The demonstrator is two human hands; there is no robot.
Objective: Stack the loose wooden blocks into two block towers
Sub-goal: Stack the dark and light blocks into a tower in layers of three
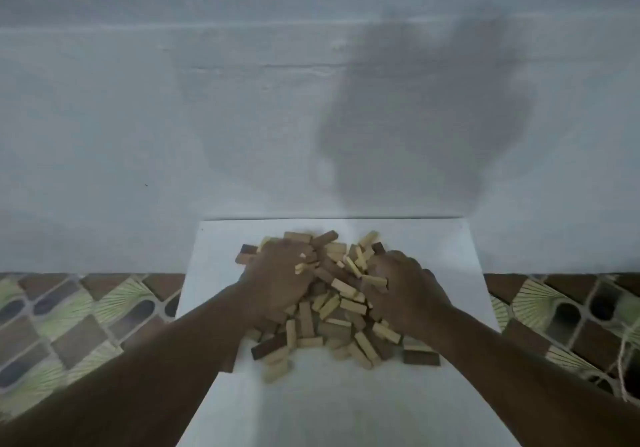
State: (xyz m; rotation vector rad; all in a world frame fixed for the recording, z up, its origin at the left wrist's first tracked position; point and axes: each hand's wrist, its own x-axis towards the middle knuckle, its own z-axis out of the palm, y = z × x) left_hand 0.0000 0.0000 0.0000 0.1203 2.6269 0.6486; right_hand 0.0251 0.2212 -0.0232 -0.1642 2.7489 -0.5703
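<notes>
A heap of loose wooden blocks (334, 311), some pale and some dark brown, lies jumbled on a white board (332, 405). No tower stands anywhere. My left hand (273, 282) is dug into the left side of the heap, fingers curled down among the blocks. My right hand (403, 291) is sunk into the right side the same way, fingers bent around pale blocks. The fingertips of both hands are buried, so exactly which blocks they grip is hidden. A dark block (420, 357) lies at the heap's right front edge.
The white board rests on a patterned tiled floor (79, 325) and butts against a pale wall (242, 117) just behind the heap. The near half of the board is bare white. A rope-like cord (623, 367) lies at the far right.
</notes>
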